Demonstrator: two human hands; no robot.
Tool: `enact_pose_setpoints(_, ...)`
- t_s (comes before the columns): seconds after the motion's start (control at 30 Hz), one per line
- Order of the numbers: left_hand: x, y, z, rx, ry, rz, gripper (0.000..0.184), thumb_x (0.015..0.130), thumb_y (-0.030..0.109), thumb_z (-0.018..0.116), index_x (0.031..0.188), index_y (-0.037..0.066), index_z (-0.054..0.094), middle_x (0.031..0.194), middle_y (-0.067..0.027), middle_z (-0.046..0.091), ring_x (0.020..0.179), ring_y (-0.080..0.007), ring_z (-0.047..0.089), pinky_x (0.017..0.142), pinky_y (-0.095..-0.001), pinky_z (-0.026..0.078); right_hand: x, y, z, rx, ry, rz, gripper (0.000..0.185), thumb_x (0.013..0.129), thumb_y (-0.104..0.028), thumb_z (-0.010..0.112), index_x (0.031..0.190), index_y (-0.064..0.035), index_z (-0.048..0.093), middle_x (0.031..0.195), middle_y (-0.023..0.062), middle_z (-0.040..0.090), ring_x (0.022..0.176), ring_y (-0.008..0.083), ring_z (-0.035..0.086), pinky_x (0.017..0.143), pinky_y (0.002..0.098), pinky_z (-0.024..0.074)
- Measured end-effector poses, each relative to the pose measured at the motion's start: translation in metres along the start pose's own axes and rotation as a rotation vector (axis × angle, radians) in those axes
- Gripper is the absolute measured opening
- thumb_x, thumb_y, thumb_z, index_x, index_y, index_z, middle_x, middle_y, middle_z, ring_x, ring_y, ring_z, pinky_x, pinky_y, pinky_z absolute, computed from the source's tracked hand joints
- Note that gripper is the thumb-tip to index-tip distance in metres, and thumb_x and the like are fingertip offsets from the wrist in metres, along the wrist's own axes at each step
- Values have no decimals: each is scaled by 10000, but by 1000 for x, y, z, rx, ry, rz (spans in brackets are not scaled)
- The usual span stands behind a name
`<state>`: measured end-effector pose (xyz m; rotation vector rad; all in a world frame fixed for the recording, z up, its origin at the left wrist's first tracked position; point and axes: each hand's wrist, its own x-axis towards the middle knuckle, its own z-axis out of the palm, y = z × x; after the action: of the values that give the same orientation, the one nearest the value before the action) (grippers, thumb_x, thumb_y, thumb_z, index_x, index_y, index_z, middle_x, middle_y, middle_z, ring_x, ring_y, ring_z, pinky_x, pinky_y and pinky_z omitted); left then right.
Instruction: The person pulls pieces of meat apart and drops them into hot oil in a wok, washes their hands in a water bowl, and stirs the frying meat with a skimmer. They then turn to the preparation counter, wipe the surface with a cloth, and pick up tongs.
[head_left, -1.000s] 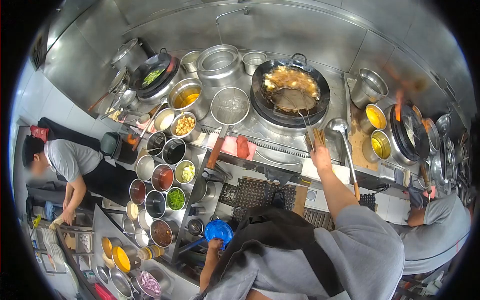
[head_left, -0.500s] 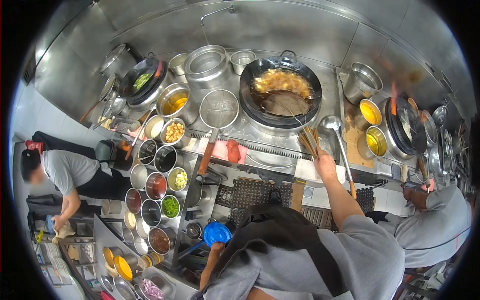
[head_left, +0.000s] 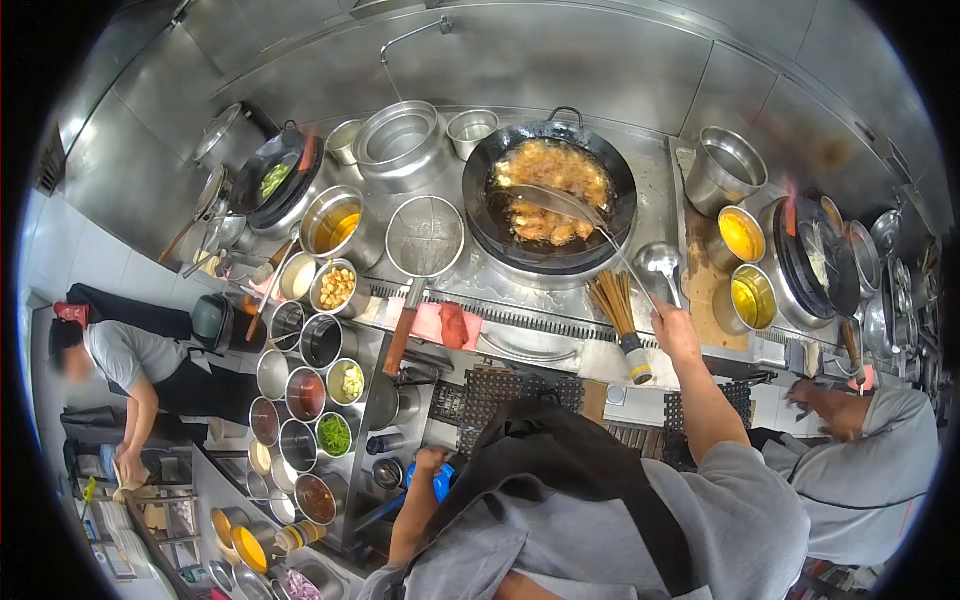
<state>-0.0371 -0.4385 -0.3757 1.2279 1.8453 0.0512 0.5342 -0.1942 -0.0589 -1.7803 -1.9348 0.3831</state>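
My right hand (head_left: pixel 678 333) is closed around the handle of a long-handled skimmer (head_left: pixel 555 202), whose wide head is tilted over the black wok (head_left: pixel 622 226). Browned pieces of food (head_left: pixel 550 228) fry in bubbling oil on both sides of the skimmer. To the left of my right hand, a bamboo wok brush (head_left: pixel 622 330) rests at the counter's front edge, bristles toward the wok. Low beside my body, my left hand (head_left: pixel 431 459) is curled, and whatever it may hold is hidden. A blue object (head_left: pixel 440 482) lies by its wrist, partly covered by my forearm.
A wire strainer (head_left: pixel 426 236) spans the counter left of the wok. A metal ladle (head_left: pixel 660 262) lies to the right. Several pots of ingredients (head_left: pixel 322 340) stand at left. Another wok (head_left: pixel 806 250) sits at right. Two people (head_left: pixel 140 365) (head_left: pixel 870 470) work at either side.
My right hand has moved slightly right, leaving the bamboo brush at the counter edge, and the skimmer head has lifted and tilted. My left hand has risen past the blue object.
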Motion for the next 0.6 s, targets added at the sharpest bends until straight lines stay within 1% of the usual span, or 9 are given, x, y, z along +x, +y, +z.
enact_pose_setpoints(0.07,1,5,7,73,26,89,202,818,238,532,869,118,685,821,-118,675,687,-285,667,607,-414,542,1,8,-6,33,55,-14,348,807,-70,581,1152,-26,582,781,242,614,709,400,597,649,437,470)
enact_pose_setpoints(0.1,-9,22,4,68,-28,46,228,824,259,520,902,120,684,865,-124,672,747,-297,663,651,-428,538,1,13,-7,30,52,-10,348,807,-70,581,1152,-26,582,781,242,614,709,400,597,649,437,470)
enact_pose_setpoints(0.17,-21,49,-3,67,-88,2,257,830,279,509,934,121,682,908,-130,670,807,-308,659,695,-442,535,0,20,-10,124,145,2,330,817,-88,593,1141,-21,590,722,220,607,613,332,597,584,381,464)
enact_pose_setpoints(0.2,-25,53,-2,263,-110,85,267,828,279,503,945,119,682,920,-134,670,843,-318,651,727,-443,529,-2,11,-18,144,103,108,332,824,-94,595,1148,-24,588,678,186,601,533,253,563,535,345,448)
enact_pose_setpoints(0.23,-27,57,-2,457,-132,170,277,827,279,498,955,117,683,932,-139,669,879,-327,643,758,-445,522,-4,7,-14,140,99,114,332,824,-94,595,1148,-24,588,678,186,601,533,253,563,535,345,448)
enact_pose_setpoints(0.3,-26,64,-5,482,-126,185,275,825,276,495,943,115,684,928,-139,670,875,-326,643,759,-443,522,-5,1,2,245,193,249,322,823,-82,584,1136,-6,587,661,154,607,497,207,538,494,329,432)
enact_pose_setpoints(0.47,-6,51,-19,587,-80,231,271,816,265,483,894,108,689,911,-141,672,860,-321,646,761,-436,522,7,-33,54,257,306,269,295,832,-68,503,1096,44,574,630,102,603,435,147,508,413,310,409)
enact_pose_setpoints(0.53,28,42,-35,690,-278,271,276,806,261,475,859,95,689,906,-155,666,868,-307,647,765,-438,515,12,-82,42,649,211,602,311,835,-65,456,1107,43,560,731,124,632,461,164,541,400,311,426)
enact_pose_setpoints(0.6,47,34,-53,716,-198,349,275,800,255,474,860,93,688,911,-161,661,867,-303,646,758,-441,513,13,-90,49,713,199,612,302,834,-56,438,1091,52,556,747,109,626,453,144,530,381,289,414)
